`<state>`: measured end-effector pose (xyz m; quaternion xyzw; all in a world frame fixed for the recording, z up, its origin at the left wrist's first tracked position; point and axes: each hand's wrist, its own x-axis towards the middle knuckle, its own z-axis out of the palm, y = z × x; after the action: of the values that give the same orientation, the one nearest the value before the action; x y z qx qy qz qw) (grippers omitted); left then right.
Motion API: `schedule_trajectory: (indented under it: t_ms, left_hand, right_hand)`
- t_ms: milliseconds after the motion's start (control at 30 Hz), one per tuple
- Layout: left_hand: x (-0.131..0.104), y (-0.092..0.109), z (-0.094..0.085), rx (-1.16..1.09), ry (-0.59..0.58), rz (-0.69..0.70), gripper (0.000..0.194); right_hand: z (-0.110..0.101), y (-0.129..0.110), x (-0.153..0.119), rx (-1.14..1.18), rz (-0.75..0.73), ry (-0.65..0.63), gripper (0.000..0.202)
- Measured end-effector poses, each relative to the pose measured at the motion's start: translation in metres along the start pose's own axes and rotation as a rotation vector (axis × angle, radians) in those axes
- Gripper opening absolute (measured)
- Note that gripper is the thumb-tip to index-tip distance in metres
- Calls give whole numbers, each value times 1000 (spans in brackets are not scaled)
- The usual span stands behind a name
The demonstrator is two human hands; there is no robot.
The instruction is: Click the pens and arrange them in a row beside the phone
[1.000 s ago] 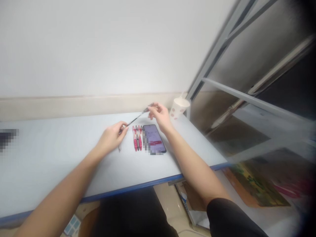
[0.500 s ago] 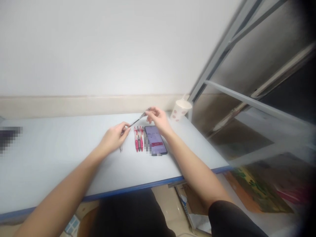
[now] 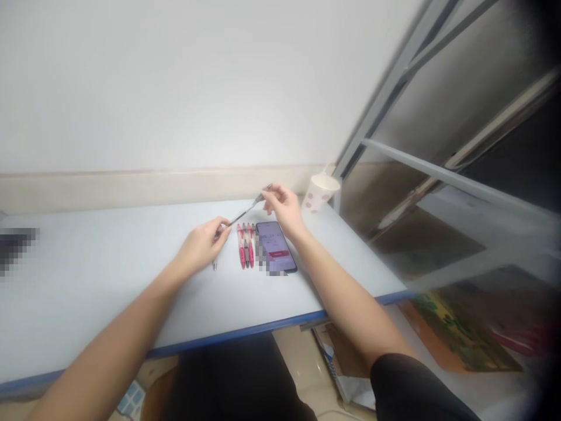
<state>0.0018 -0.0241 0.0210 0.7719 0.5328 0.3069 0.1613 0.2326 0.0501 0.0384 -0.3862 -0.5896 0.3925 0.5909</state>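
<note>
A slim grey and dark pen (image 3: 250, 209) slants up to the right above the table, held between my two hands. My left hand (image 3: 202, 245) is closed, its thumb and fingertips pinching the pen's thin dark lower end. At the upper end, my right hand (image 3: 283, 207) pinches the thicker grey part between thumb and fingers. Whether that thin part is a separate refill is too small to tell. A small silver tip (image 3: 214, 266) shows below my left hand; the rest of it is hidden. Several red and dark pens (image 3: 246, 251) lie side by side between my forearms.
A phone (image 3: 278, 251) with a lit screen lies right of the pens. Behind my right hand, a white spotted cup (image 3: 322, 192) stands near the metal frame (image 3: 421, 161). A wall (image 3: 175, 88) backs the pale table (image 3: 109, 257); a dark pixelated object (image 3: 16, 245) is at far left.
My right hand has moved slightly up and to the right with its end of the pen. My left hand stays almost in place. The whole view has shifted a little.
</note>
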Motion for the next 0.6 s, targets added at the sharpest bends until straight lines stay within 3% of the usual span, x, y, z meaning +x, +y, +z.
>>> schedule_trajectory:
  t_ms: [600]
  left_hand:
    - [0,0,-1,19,-8,-2,29]
  right_hand:
    - [-1,1,1,-12,13,1,31]
